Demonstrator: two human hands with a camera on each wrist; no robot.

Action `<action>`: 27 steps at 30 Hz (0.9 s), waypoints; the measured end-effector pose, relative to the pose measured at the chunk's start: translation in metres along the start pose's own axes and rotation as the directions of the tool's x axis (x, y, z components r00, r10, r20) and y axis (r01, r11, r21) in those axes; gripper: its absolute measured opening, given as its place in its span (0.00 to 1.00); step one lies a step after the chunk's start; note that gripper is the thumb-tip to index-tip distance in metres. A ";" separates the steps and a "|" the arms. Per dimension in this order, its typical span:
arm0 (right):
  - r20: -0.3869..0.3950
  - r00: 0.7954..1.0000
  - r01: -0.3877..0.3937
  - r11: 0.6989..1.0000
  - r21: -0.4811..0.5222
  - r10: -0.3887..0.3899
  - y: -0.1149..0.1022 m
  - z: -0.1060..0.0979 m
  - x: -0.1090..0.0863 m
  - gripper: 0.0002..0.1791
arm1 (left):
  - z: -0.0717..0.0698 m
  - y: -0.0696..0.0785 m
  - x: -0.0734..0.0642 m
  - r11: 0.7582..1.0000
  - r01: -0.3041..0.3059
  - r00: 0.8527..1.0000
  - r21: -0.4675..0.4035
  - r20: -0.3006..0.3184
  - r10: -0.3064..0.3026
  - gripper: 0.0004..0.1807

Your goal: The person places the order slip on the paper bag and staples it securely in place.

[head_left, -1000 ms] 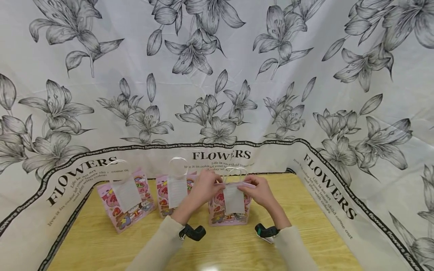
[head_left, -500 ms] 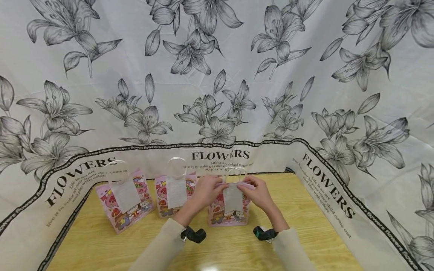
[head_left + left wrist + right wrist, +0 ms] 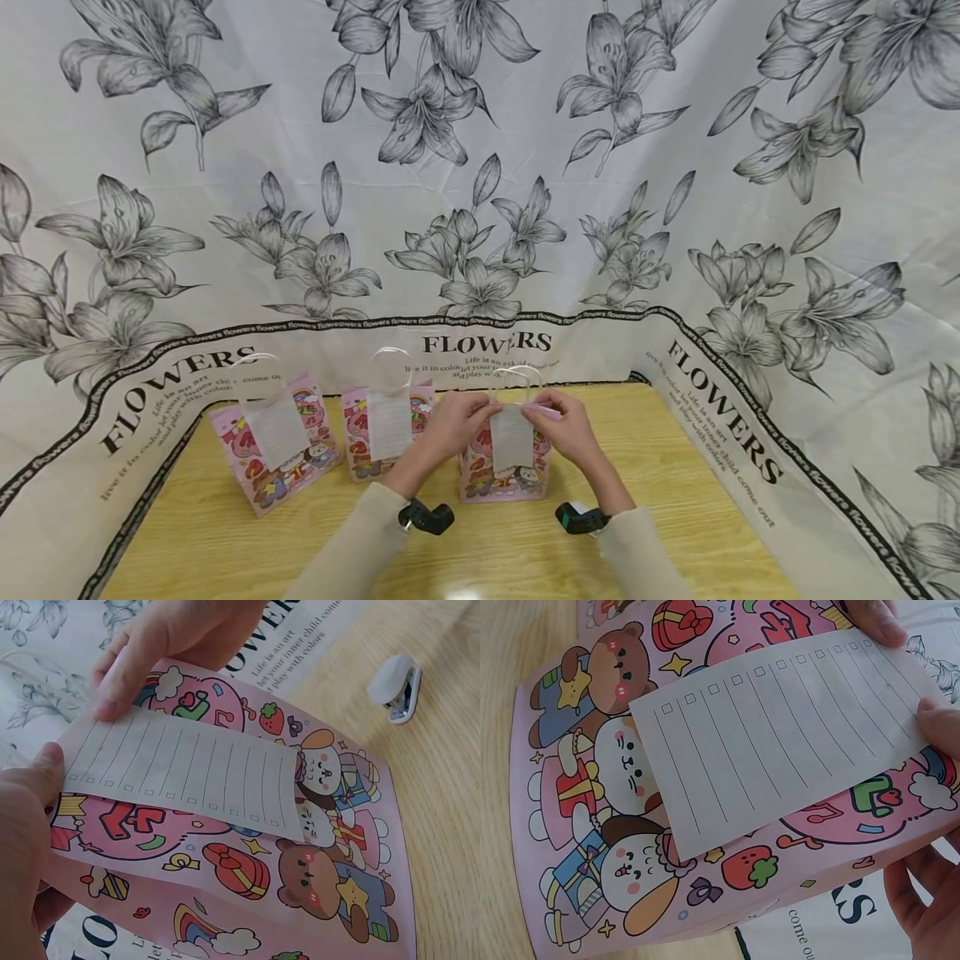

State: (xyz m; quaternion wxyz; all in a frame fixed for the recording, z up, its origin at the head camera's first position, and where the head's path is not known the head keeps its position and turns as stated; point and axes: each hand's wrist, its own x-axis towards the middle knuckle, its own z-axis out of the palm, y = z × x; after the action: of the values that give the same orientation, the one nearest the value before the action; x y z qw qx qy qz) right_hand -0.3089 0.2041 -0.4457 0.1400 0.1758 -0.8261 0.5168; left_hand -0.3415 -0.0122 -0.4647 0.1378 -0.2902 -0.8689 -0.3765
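A pink paper gift bag (image 3: 472,487) with cartoon animals stands on the table in front of me, its white loop handles rising at the top. Over its front hangs a white checklist sheet (image 3: 513,442), ruled with lines and small boxes. My left hand (image 3: 455,421) pinches the bag's top edge at the sheet's left corner, thumb in front. At the right corner my right hand (image 3: 564,422) pinches the same edge. Both thumbs lie at the top of the sheet in the right wrist view, where the sheet's lower end (image 3: 676,817) stands a little off the bag.
Two similar gift bags, one at the far left (image 3: 261,492) and one in the middle left (image 3: 358,433), each carry a lined sheet on the front. A small white stapler (image 3: 394,686) lies on the wooden table (image 3: 510,558). A flower-printed cloth (image 3: 555,275) surrounds the table.
Both hands keep their pinch on the bag's top edge. My right hand and wrist have shifted slightly left, and the bag sits almost where it was.
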 end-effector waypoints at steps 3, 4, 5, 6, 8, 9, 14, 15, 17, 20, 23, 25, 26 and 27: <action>-0.005 1.000 -0.008 1.000 -0.008 0.008 0.000 0.002 0.000 0.05 | 0.000 -0.003 0.000 1.000 -0.021 1.000 0.000 -0.020 0.021 0.25; -0.006 1.000 -0.013 1.000 -0.011 0.013 -0.001 0.002 0.000 0.06 | 0.000 -0.003 0.000 0.999 -0.033 0.999 0.007 -0.026 0.033 0.26; -0.007 1.000 -0.020 1.000 -0.016 0.020 -0.001 0.002 -0.001 0.06 | -0.001 -0.004 0.001 0.999 -0.047 0.998 0.011 -0.031 0.048 0.26; -0.007 1.000 -0.031 0.999 -0.022 0.031 -0.002 0.001 -0.001 0.06 | -0.001 -0.005 0.001 0.998 -0.062 0.997 0.016 -0.034 0.062 0.26; -0.006 0.999 -0.049 0.998 -0.029 0.049 -0.001 -0.001 -0.002 0.11 | 0.000 -0.006 0.002 0.996 -0.091 0.995 0.022 -0.039 0.092 0.25; -0.003 0.999 -0.050 0.998 -0.034 0.050 0.001 -0.003 -0.003 0.16 | 0.000 -0.006 0.002 0.995 -0.100 0.994 0.024 -0.038 0.100 0.25; 0.006 0.997 -0.070 0.997 -0.026 0.070 0.028 -0.019 -0.012 0.34 | 0.001 -0.008 0.002 0.994 -0.107 0.994 0.010 -0.027 0.107 0.24; 0.014 0.997 -0.075 0.997 -0.036 0.076 0.035 -0.024 -0.015 0.35 | 0.001 -0.008 0.001 0.995 -0.101 0.995 0.006 -0.026 0.101 0.24; 0.038 0.994 -0.098 0.993 -0.071 0.101 0.047 -0.033 -0.026 0.34 | 0.002 -0.007 0.001 0.996 -0.089 0.996 -0.002 -0.028 0.089 0.24; 0.089 0.980 -0.162 0.976 -0.147 0.176 0.058 -0.047 -0.047 0.30 | 0.002 -0.007 0.001 0.997 -0.074 0.997 -0.002 -0.025 0.073 0.24; 0.124 0.952 -0.248 0.944 -0.220 0.279 0.067 -0.057 -0.069 0.26 | 0.002 -0.007 0.001 0.998 -0.060 0.998 0.002 -0.021 0.061 0.24; 0.133 0.927 -0.312 0.917 -0.247 0.351 0.074 -0.060 -0.083 0.24 | 0.001 -0.006 0.001 0.999 -0.052 0.999 0.001 -0.017 0.052 0.24; 0.131 0.915 -0.339 0.904 -0.259 0.381 0.078 -0.061 -0.090 0.24 | 0.001 -0.006 0.001 0.999 -0.049 0.999 0.001 -0.017 0.049 0.25; 0.128 0.903 -0.366 0.890 -0.273 0.411 0.082 -0.062 -0.096 0.24 | 0.002 -0.006 0.001 0.999 -0.045 0.999 -0.001 -0.016 0.045 0.25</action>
State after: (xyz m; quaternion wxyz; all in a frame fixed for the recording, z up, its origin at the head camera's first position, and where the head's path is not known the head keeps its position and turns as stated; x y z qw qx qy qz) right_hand -0.2549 0.3070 -0.5246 -0.0222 0.0343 -0.9105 0.4114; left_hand -0.3458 -0.0140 -0.4690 0.1530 -0.3067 -0.8608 -0.3762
